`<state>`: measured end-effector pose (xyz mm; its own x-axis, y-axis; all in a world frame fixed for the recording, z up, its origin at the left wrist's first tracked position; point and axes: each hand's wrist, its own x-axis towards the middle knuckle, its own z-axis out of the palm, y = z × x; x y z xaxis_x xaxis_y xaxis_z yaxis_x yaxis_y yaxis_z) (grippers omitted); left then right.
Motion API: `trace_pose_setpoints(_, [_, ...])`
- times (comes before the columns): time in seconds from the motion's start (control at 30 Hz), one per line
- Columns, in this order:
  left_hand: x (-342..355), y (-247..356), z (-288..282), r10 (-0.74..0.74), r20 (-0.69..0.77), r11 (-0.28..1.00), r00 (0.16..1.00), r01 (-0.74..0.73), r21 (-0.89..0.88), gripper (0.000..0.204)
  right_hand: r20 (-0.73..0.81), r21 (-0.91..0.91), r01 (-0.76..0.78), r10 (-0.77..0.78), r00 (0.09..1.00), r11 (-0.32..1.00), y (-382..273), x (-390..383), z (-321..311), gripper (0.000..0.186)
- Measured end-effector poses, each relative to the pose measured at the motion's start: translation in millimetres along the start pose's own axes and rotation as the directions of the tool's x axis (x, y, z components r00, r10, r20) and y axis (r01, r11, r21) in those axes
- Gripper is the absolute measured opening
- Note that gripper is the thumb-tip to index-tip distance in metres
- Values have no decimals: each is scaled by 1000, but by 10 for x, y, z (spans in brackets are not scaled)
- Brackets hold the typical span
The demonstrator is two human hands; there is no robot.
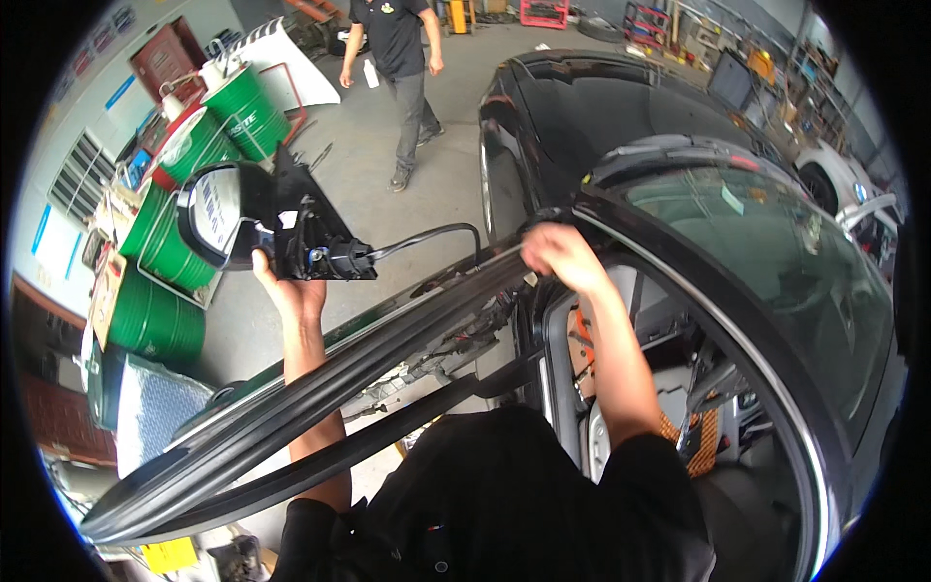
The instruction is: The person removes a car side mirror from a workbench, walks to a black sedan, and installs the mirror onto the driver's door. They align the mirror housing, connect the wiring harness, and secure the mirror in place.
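Observation:
My left hand point(299, 297), reaching up past the far side of the door frame, grips a car side mirror point(260, 206) from below. The mirror has a black housing, a reflective glass and a triangular black mounting base point(308, 218). A black cable point(427, 231) runs from a connector on that base down to the top of the open car door point(291, 407). Near the door's front upper corner, by the windscreen pillar, is my right hand point(564, 256). Its fingers are curled closed and slightly blurred; whatever they hold is hidden.
The black car point(621, 107) stands ahead and right, its windscreen point(766, 233) beside my right arm. Several green drums point(160, 320) line the left side. Another person point(396, 68) walks on the floor ahead, holding a white bottle point(370, 74). A white car point(839, 175) stands far right.

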<state>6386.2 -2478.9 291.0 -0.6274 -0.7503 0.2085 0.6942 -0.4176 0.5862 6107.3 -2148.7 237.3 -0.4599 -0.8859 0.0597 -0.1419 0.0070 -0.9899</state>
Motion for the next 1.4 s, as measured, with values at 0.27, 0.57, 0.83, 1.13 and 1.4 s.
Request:
trace_pose_setpoints(0.27, [150, -260, 102, -28, 16, 994, 999, 29, -107, 70, -37, 228, -292, 308, 951, 929, 594, -375, 826, 45])
trace_pose_setpoints(0.57, [190, -495, 8, -126, 50, 979, 991, 132, -153, 75, -146, -283, -224, 189, 971, 932, 463, -856, 760, 22])
trace_pose_setpoints(0.83, [245, -986, -27, -186, 22, 971, 982, 187, -148, 81, 91, -419, -365, 438, 894, 832, 542, -1297, 412, 25])
trace_pose_setpoints(1.13, [189, -1264, -89, -244, 11, 953, 970, 242, -182, 79, -213, -169, -129, 91, 973, 977, -319, -417, 85, 22])
trace_pose_setpoints(1.4, [76, -1192, 15, -293, 66, 931, 954, 301, -208, 76, 92, -76, 352, -345, 934, 933, -1117, 958, 766, 67])
